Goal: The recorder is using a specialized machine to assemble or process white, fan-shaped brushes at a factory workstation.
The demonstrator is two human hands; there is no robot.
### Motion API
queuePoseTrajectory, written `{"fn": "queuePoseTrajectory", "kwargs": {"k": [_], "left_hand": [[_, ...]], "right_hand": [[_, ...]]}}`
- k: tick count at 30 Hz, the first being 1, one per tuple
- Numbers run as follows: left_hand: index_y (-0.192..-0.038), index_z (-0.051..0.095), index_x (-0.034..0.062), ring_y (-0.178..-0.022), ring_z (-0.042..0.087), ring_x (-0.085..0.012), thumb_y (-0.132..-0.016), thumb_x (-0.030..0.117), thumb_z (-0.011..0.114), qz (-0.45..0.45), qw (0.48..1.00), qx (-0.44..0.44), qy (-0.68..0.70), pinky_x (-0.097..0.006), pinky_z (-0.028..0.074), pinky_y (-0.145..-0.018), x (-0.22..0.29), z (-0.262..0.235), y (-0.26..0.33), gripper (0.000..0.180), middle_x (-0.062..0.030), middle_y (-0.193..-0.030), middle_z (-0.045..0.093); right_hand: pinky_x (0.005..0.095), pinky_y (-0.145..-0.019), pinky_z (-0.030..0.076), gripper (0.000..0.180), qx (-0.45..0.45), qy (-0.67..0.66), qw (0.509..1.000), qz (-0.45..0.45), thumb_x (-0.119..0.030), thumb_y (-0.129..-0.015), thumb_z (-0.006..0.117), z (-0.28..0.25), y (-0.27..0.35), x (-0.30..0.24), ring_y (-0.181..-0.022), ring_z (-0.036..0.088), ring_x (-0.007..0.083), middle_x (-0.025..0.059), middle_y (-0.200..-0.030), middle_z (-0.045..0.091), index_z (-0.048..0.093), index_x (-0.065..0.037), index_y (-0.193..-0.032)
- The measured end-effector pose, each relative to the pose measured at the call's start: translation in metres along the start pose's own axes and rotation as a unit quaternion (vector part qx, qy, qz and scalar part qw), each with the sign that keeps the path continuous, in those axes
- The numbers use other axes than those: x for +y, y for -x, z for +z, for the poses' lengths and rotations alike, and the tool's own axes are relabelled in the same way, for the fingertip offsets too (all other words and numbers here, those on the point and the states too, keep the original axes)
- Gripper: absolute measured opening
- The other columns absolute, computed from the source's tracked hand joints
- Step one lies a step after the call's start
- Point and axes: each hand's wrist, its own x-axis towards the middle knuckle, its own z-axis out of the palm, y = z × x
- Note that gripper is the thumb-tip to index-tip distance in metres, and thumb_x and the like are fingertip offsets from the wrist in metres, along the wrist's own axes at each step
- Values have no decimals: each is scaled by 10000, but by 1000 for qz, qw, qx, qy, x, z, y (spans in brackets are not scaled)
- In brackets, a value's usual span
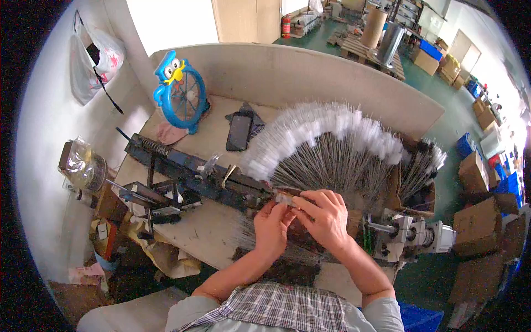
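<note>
Checked apron (282, 310), lower centre of frame, nearest the camera. Pale workbench (218, 105) spans mid-frame. Fan of white-tufted wire brushes (340, 160) spread on it, centre to right of centre. Dark metal rail (188, 169) runs diagonally from left of centre to the hands. Right hand (325, 216), centre: fingers bent; grip cannot be told. Left hand (271, 226), beside it: thumb and fingertips pinching small pale piece (284, 198), frame centre; details unclear.

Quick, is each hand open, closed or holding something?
Left hand: fingers curled, tips by a small pale piece; can't tell if gripping.
Right hand: fingers bent, tips by that piece; grip also unclear.
</note>
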Motion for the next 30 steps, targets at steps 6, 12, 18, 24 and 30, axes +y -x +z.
{"fn": "queuePoseTrajectory", "kwargs": {"k": [6, 12, 18, 24, 30], "left_hand": [[-909, 569, 38, -761, 592, -134, -880, 178, 536, -23, 999, 32, 32, -267, 503, -715, 9, 2, 4, 147, -51, -854, 602], [-960, 559, 2, -826, 601, -155, -889, 112, 512, -25, 997, -5, 77, -284, 497, -738, 7, -1, 3, 139, -72, -924, 607], [-976, 560, 4, -830, 602, -160, -881, 76, 521, -14, 998, 14, 52, -284, 497, -734, 4, 0, 3, 125, -77, -936, 607], [-972, 555, 1, -819, 596, -159, -877, 74, 527, -21, 998, -8, 63, -281, 489, -736, 10, 3, 5, 122, -74, -930, 604], [-985, 546, -5, -833, 593, -159, -861, 55, 536, 2, 1000, -9, 11, -269, 475, -749, 7, 9, 5, 138, -77, -936, 596]], "right_hand": [[360, -748, 448, 229, -5, -7, 1000, -5, -181, -669, 722, 4, 0, -2, -852, 588, 212, 5, -928, 627, 675, -132, -888], [360, -750, 449, 241, -1, -23, 1000, 1, -177, -667, 718, 8, -5, -6, -860, 591, 215, 13, -937, 628, 675, -137, -902], [360, -747, 445, 250, -25, -21, 999, -8, -215, -721, 665, 8, -6, -6, -847, 578, 204, -7, -939, 608, 650, -164, -965], [350, -756, 451, 278, -13, -35, 999, 4, -156, -651, 721, 6, -7, -9, -843, 597, 213, 14, -936, 632, 674, -122, -923], [343, -752, 454, 308, -7, -19, 1000, 7, -152, -639, 725, 4, -2, -4, -828, 603, 207, 13, -935, 634, 670, -113, -939]]}}
